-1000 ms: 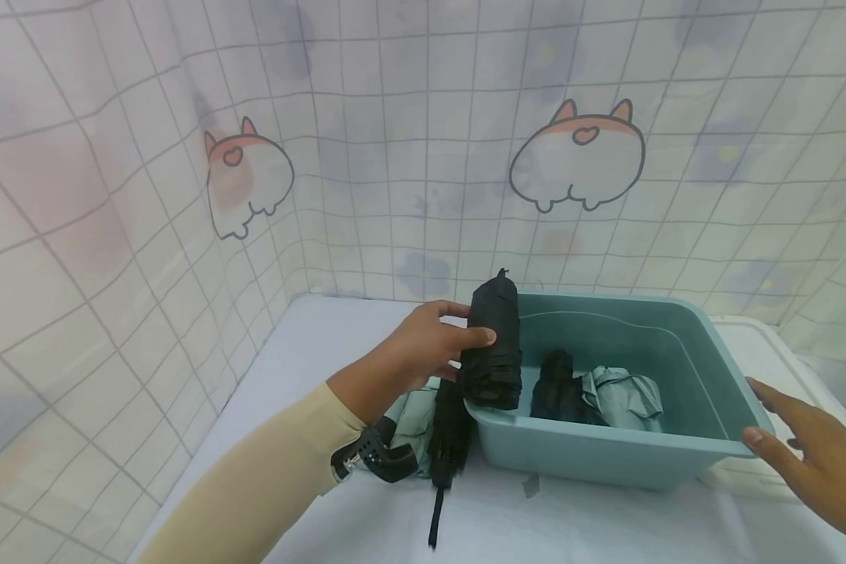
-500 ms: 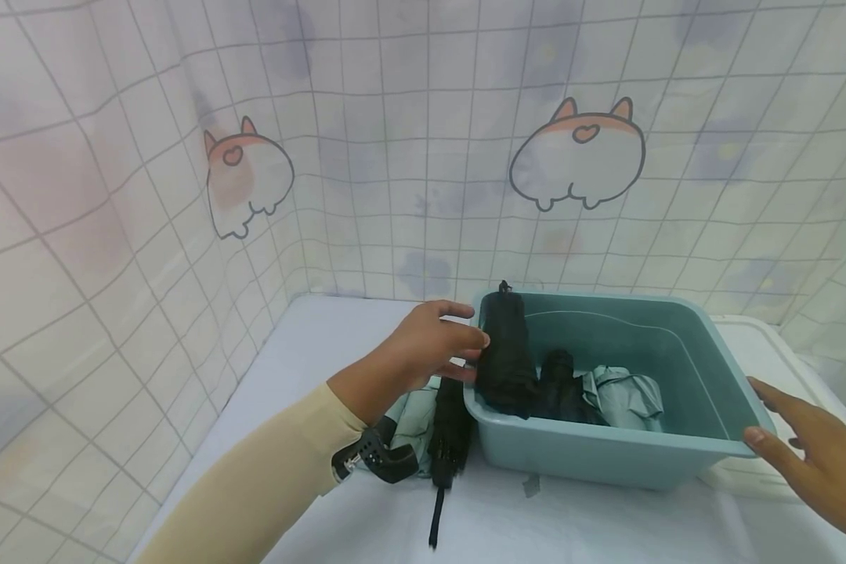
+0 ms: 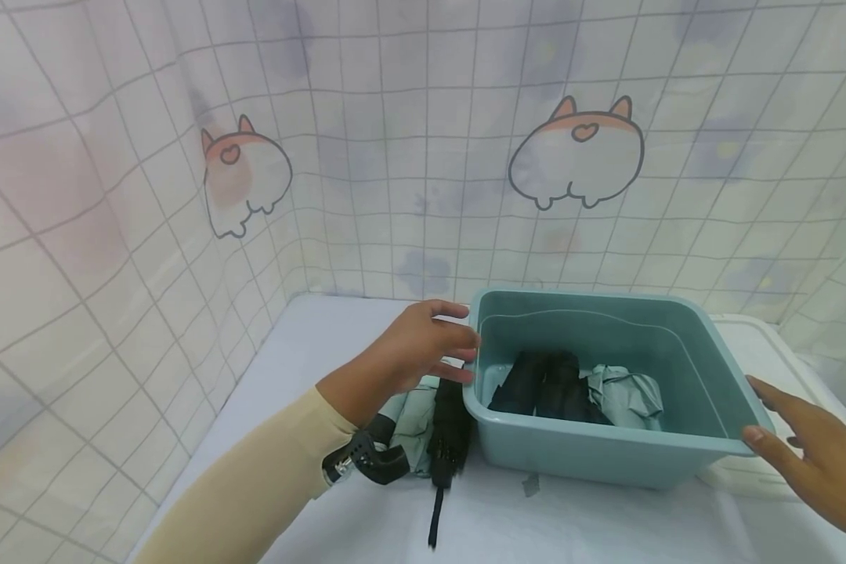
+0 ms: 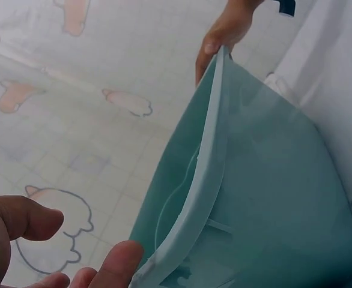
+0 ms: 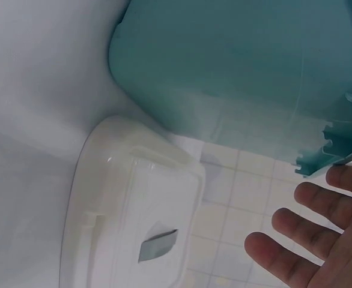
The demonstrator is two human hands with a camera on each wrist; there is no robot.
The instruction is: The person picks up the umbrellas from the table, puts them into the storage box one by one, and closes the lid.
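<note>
My left hand (image 3: 433, 341) is held at the left rim of a teal plastic bin (image 3: 606, 448), thumb and fingers apart with nothing between them. Inside the bin two black folded umbrellas (image 3: 518, 384) lie side by side, left of a pale green folded umbrella (image 3: 626, 398). On the opposite side my right hand (image 3: 811, 454) touches the right rim, its thumb at the front corner. In the right wrist view the fingers (image 5: 308, 234) of that hand extend loosely beneath the rim. The left wrist view has my left fingertips (image 4: 122, 261) close beside the rim.
Left of the bin, a black folded umbrella (image 3: 451, 431) with a dangling strap and a pale green one (image 3: 416, 431) lie on the white-covered table (image 3: 338, 321), partly under my left arm. A white lid (image 5: 146, 222) lies to the right. Patterned curtain (image 3: 423, 157) hangs behind.
The black umbrella that my left hand held above the bin's left rim has dropped from its fingers into the bin. The right hand stays at the rim.
</note>
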